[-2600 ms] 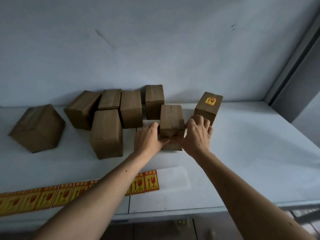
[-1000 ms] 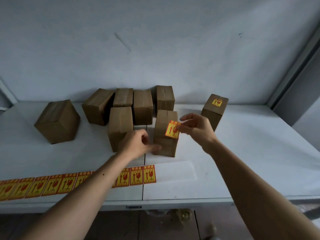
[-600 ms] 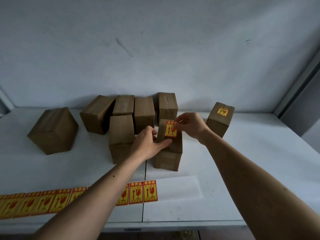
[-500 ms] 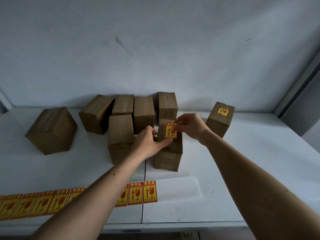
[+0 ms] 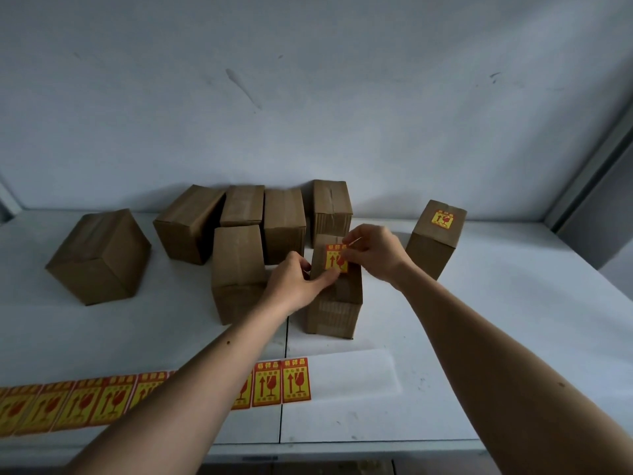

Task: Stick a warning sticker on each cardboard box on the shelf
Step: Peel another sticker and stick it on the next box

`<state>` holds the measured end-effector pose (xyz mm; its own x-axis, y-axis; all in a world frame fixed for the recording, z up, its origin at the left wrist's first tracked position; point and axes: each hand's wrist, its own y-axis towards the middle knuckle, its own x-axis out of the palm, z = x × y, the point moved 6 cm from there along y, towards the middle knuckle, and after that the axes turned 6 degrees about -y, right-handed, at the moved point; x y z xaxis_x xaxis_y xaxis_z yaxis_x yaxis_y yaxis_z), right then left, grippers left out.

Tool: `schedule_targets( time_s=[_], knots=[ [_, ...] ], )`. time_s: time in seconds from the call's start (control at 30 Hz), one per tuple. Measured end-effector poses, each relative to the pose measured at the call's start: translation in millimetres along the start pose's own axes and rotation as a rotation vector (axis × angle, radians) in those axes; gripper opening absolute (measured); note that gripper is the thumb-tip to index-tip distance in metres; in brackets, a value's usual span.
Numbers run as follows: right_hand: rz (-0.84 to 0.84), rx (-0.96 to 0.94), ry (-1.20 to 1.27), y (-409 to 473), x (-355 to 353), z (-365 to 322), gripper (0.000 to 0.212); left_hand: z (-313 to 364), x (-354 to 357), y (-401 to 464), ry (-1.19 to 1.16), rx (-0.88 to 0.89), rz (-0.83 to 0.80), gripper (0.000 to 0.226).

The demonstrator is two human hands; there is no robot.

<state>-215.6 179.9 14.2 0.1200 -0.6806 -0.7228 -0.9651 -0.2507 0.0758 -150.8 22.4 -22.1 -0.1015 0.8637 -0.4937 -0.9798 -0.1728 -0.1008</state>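
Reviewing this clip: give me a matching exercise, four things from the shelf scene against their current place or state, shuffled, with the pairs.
Things:
1. box under the hands
2. right-hand box
3. sticker strip
4. far-left box

Places or states:
A. lies flat along the front edge of the shelf
B. stands apart, a sticker already on top
C. turned at an angle, no sticker visible
D. a sticker on its top, held by the left hand and right hand

Pairs: 1-D, 2-B, 3-A, 4-C
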Motion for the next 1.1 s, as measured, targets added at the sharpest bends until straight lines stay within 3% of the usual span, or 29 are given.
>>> schedule_targets(
  time_s=[0.23, 0.43, 0.63, 0.8, 0.93, 1.1],
  knots=[
    [0.075, -0.017, -0.062, -8, 1, -4, 0.030, -7, 8, 2, -0.163, -0.145, 0.020, 0.056],
    [0.228, 0.020, -0.058, -9, 8, -2, 0.035, -7, 9, 0, -0.214, -0.155, 0.029, 0.047],
    [0.287, 0.164, -0.057, 1, 15, 2, 0.055, -8, 9, -2, -0.280, -0.165, 0.003, 0.046],
    [0.318, 0.302, 0.114, 2, 19, 18, 0.048, -8, 14, -2, -0.300, -0.171, 0.004, 0.047],
    [0.259, 0.384, 0.369, -11, 23, 32, 0.050, -12, 18, -4, -0.340, -0.185, 0.012, 0.043],
    [0.011, 0.432, 0.578, -29, 30, 38, 0.070, -9, 19, -3, -0.370, -0.214, 0.024, 0.045]
  ],
)
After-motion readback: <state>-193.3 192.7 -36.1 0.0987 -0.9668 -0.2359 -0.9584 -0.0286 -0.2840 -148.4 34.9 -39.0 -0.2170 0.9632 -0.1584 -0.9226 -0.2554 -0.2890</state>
